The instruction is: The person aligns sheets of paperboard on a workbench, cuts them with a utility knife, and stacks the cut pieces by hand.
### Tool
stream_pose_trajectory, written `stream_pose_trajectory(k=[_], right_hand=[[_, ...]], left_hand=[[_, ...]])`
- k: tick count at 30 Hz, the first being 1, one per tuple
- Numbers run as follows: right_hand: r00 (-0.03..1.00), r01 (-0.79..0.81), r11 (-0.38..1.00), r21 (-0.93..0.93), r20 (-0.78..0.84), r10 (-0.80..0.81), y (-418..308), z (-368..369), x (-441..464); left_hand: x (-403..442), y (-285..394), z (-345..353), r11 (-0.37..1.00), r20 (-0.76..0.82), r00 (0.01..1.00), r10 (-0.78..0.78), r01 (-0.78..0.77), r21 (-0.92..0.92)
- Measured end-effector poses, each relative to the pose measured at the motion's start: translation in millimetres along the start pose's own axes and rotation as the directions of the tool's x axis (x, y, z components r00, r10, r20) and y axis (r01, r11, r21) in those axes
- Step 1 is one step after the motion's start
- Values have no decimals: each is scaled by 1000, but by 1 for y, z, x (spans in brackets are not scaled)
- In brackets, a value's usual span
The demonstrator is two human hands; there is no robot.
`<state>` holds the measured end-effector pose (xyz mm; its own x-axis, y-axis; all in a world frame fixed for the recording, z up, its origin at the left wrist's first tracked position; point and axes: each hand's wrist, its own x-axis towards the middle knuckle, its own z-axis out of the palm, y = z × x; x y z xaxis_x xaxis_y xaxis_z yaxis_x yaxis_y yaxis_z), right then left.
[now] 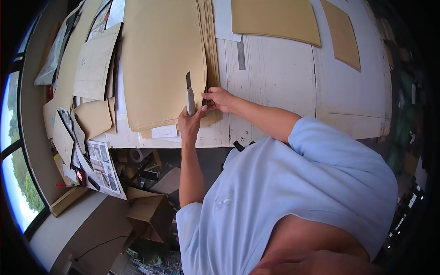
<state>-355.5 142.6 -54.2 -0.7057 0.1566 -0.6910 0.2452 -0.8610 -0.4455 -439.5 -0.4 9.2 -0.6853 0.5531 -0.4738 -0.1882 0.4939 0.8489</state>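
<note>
My left hand (189, 123) is closed around the grey handle of a utility knife (190, 101), whose dark blade points away from me over a stack of brown kraft paper sheets (160, 59). At the stack's right edge, my right hand (218, 99) pinches the edge of the paper between thumb and fingers. Both hands are close together near the lower right corner of the top sheet. The fingertips of my right hand are partly hidden by the paper edge.
A metal ruler (241, 54) lies on the white table (275, 82), right of the stack. More brown sheets (275, 20) lie at the back, with a narrower piece (341, 34) farther right. Boards (95, 64) crowd the left side. A cardboard box (149, 217) stands below the table.
</note>
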Motion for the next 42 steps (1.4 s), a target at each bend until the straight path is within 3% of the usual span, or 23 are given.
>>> stream_pose_trajectory(k=[4, 7, 9, 11, 14, 17, 26, 30, 42], right_hand=[[998, 15, 998, -57, -52, -18, -6, 11, -6], [998, 28, 997, -74, -60, -33, -8, 13, -6], [998, 38, 997, -68, -54, -42, -5, 12, -4], [998, 34, 999, -33, 51, -33, -2, 8, -6], [990, 71, 995, -68, 123, -62, 3, 3, -11], [978, 66, 997, -39, 203, -57, 3, 0, -11], [992, 119, 958, -262, 79, -101, 2, 8, -2], [991, 134, 956, -262, 65, -121, 3, 9, -2], [987, 156, 926, -343, 79, -138, 4, 7, 0]], left_hand=[[9, -6, 3, 999, 103, 994, 33, -31, -15], [15, -5, 2, 991, -5, 998, 64, -63, 122], [22, -11, -4, 954, -119, 971, 209, -176, 243], [27, -7, -7, 971, -139, 968, 211, -191, 142], [29, -1, -12, 986, -67, 991, 118, -125, -109], [30, 2, -18, 972, 46, 994, 99, -87, -219], [37, 10, -37, 994, 287, 953, -97, 110, -28], [41, 9, -38, 992, 352, 933, -72, 104, -73], [56, 16, -43, 987, 454, 878, -150, 105, 123]])
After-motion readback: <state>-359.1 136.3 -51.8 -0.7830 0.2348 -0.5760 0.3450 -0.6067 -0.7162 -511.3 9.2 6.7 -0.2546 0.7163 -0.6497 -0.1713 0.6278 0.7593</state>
